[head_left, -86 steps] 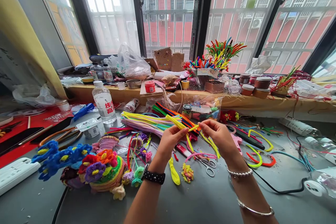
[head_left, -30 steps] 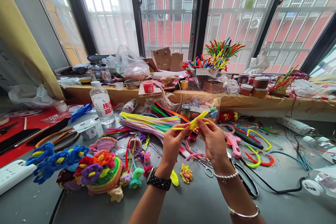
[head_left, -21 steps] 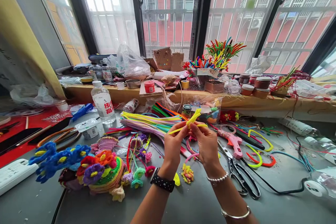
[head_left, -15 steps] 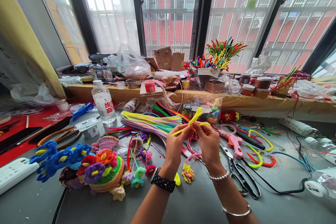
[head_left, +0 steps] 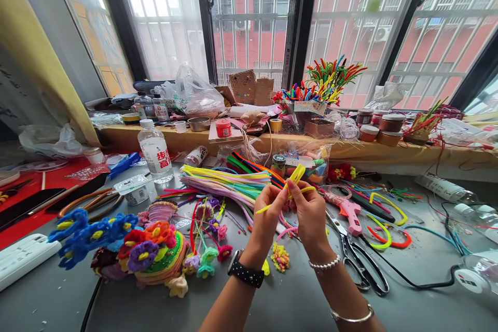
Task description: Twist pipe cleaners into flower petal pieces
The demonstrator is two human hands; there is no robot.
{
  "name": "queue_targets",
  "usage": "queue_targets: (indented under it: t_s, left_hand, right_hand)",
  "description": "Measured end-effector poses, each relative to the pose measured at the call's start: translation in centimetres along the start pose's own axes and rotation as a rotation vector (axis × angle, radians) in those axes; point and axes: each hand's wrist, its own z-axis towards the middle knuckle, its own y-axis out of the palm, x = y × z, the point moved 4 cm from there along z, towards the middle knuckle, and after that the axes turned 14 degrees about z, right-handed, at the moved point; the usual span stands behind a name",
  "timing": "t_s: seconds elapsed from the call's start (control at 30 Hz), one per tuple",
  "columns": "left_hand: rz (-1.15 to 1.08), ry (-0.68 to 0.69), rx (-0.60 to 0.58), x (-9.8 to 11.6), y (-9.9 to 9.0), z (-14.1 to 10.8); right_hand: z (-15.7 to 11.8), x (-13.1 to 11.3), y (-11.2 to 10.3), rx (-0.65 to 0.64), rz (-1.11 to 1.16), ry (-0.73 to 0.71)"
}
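Note:
Both hands meet above the middle of the grey table. My left hand point(head_left: 268, 213) pinches a yellow pipe cleaner piece point(head_left: 297, 173), whose looped end sticks up past the fingertips and whose thin ends point left and right. My right hand point(head_left: 310, 211) grips the same piece from the other side, its fingertips touching those of the left. Behind the left hand lies a bundle of pastel pipe cleaners point(head_left: 229, 181). A yellow and pink fuzzy cluster point(head_left: 280, 258) rests on the table between the wrists.
Scissors point(head_left: 360, 257) and a pink glue gun point(head_left: 349, 211) with a black cord lie right of my right hand. Pipe cleaner flowers point(head_left: 143, 255) stand at the left, near a labelled bottle point(head_left: 155, 151). A cluttered sill point(head_left: 187, 137) runs along the back.
The yellow piece and both fingertips have shifted slightly right. The loop now leans more to the right, and its left end points lower.

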Motion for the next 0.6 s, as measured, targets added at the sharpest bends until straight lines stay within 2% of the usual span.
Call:
queue_targets:
  t_s: [0.13,0.37,0.6]
  left_hand:
    - [0.087,0.058,0.074,0.3,-0.3,-0.3]
    - [0.074,0.027,-0.084,0.7,-0.6,0.2]
    - [-0.005,-0.04,-0.097,0.0,-1.2,0.6]
  right_hand:
    - [-0.5,-0.4,0.2,0.029,-0.071,-0.056]
    - [-0.5,-1.2,0.7,-0.051,-0.062,-0.006]
    - [0.2,-1.4,0.6,-0.138,-0.041,0.108]
